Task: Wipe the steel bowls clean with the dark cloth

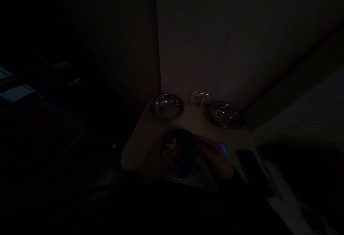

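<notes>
Light: the scene is very dark, so many edges and details are difficult to see.
Left hand: the left hand (pixel 158 159) is at the left side of a dark blue thing (pixel 185 152), with fingers bent and slightly apart; I cannot tell if they grip it.
Right hand: the right hand (pixel 215 158) reaches the blue thing from the right, its fingers bent against the edge; whether they pinch it, I cannot tell.
Blue thing: it is between the two hands, over a round metal dish (pixel 176 178); it looks soft, like a cloth, but the darkness hides its exact form.
Metal dish: it lies near the front edge of the worktop (pixel 134 152), and its curved rim shows below the blue thing.
Back left: a shiny metal bowl (pixel 168 108) stands upright near the wall (pixel 199 41).
Back right: several shiny metal bowls (pixel 225 116) seem to be stacked, one inside another.
Between these: a white socket plate (pixel 200 98) is on the wall, just above the worktop.
Right of the right hand: a lit blue screen (pixel 224 149) is partly covered by this hand; farther right lies a dark flat object (pixel 254 172).
</notes>
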`<state>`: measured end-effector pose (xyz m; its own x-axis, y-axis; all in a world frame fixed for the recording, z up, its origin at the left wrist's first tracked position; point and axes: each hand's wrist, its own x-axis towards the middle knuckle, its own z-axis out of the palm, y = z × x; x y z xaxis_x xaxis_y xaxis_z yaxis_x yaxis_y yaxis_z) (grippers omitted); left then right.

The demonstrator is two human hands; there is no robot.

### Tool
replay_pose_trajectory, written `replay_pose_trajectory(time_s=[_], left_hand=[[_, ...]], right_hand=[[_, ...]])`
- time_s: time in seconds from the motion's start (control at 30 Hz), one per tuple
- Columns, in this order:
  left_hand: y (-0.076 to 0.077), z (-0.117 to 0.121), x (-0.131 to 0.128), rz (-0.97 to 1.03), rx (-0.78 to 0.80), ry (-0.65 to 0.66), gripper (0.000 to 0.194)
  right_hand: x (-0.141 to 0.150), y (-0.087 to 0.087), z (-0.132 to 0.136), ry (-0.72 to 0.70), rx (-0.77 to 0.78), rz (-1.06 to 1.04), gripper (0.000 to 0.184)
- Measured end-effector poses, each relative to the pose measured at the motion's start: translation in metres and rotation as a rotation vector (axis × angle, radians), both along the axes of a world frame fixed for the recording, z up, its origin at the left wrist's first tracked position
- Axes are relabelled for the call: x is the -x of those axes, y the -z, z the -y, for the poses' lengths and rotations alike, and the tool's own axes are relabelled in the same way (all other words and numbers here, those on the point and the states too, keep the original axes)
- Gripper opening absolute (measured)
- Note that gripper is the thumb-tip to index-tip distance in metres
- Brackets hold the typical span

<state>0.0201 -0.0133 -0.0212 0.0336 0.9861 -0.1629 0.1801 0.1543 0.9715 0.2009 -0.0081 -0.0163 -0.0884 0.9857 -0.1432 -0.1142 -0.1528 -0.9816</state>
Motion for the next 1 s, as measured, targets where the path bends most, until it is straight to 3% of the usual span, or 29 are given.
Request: replay_pose_trajectory(time_s=[0.07, 0.17, 0.23, 0.4, 0.47, 0.53, 0.6, 0.67, 0.77, 0.9, 1.0], left_hand=[[-0.001, 0.003, -0.008, 0.049, 0.05, 0.071, 0.054], [-0.001, 0.005, -0.024, 0.033, 0.084, -0.112, 0.043], [0.001, 0.006, -0.032, 0.054, 0.066, -0.187, 0.04], [0.014, 0.012, -0.022, 0.002, 0.079, -0.137, 0.039], [0.019, 0.015, -0.008, -0.086, 0.091, -0.219, 0.042], [0.024, 0.016, 0.008, -0.18, 0.094, -0.384, 0.045], [0.031, 0.015, 0.021, -0.295, 0.125, -0.409, 0.056], [0.039, 0.013, 0.027, -0.318, 0.188, -0.312, 0.06], [0.049, 0.009, 0.027, -0.228, 0.216, -0.156, 0.052], [0.056, 0.01, 0.02, -0.217, 0.189, -0.165, 0.045], [0.058, 0.012, 0.016, -0.152, 0.166, -0.198, 0.049]], right_hand=[[0.001, -0.003, 0.003, -0.008, -0.005, -0.008, 0.039], [0.004, 0.002, 0.011, 0.012, -0.042, -0.036, 0.065], [0.006, 0.011, 0.016, 0.016, -0.061, 0.041, 0.072], [0.001, 0.02, 0.019, 0.184, -0.053, 0.219, 0.04], [-0.007, 0.015, 0.016, 0.27, -0.083, 0.286, 0.033], [-0.015, 0.007, 0.012, 0.335, -0.169, 0.423, 0.031], [-0.021, 0.003, 0.008, 0.337, -0.305, 0.643, 0.032], [-0.02, 0.004, 0.003, 0.224, -0.489, 0.893, 0.034], [-0.004, 0.018, -0.001, -0.112, -0.693, 1.203, 0.031], [0.024, 0.041, 0.0, -0.513, -0.531, 1.449, 0.035], [0.031, 0.046, 0.0, -0.633, -0.448, 1.435, 0.039]])
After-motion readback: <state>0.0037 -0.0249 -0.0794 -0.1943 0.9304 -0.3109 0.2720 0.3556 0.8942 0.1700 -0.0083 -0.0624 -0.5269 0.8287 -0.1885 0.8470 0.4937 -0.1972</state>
